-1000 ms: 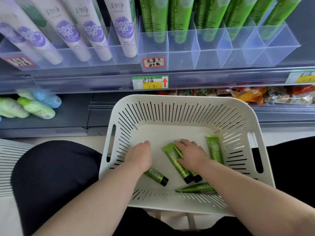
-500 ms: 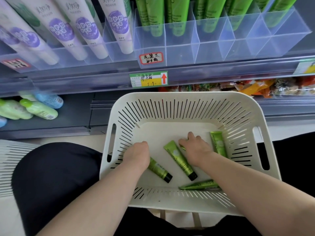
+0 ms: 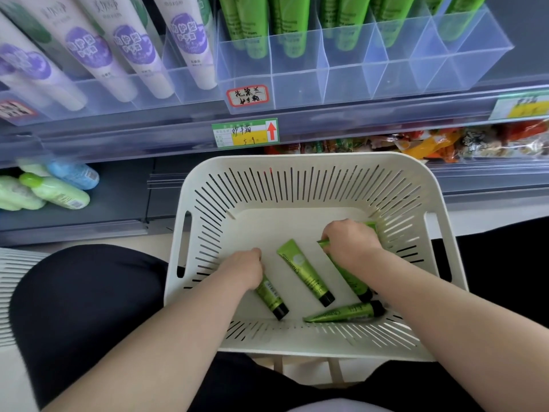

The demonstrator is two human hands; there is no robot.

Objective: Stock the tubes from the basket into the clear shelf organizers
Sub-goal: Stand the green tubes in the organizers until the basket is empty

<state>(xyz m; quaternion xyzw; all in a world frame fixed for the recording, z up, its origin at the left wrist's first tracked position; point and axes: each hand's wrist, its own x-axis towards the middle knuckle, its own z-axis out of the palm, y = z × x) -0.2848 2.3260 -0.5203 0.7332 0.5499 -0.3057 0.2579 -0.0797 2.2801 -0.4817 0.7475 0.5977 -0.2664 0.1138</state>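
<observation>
Both hands reach into the cream basket (image 3: 309,171): left hand (image 3: 245,267) and right hand (image 3: 350,243) each grip a green tube.

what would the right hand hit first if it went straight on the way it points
Probably the slotted far wall of the basket. The right hand, gripping a green tube, points forward-left over bare floor, though depth is unclear.

basket (image 3: 312,162) in front of shelf (image 3: 356,123) | tubes (image 3: 304,275) lie in basket | organizers (image 3: 356,72) on shelf, behind basket | bottles (image 3: 56,191) left of basket
</observation>
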